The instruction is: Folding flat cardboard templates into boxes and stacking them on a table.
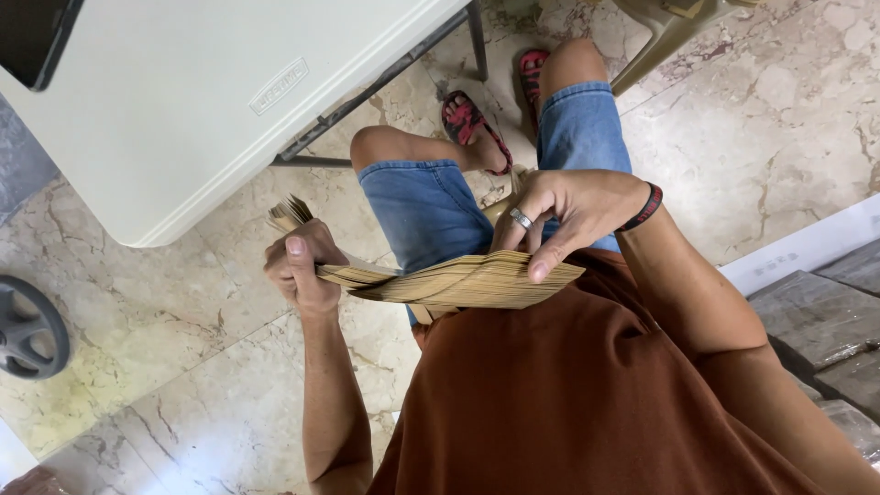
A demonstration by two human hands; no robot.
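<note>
Left hand (298,270) fisted tight on bundle of tan strips (449,280); right hand (559,215) grip loose, fingertips only on far end. Risk: strips fan, slide onto floor (165,348).

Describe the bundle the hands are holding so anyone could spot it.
Below the white folding table, over the lap in blue denim shorts, both hands grip it: left hand, right hand. It is a tan strip bundle, flat, thin and fanned, the only striped straw-coloured thing there.
</note>
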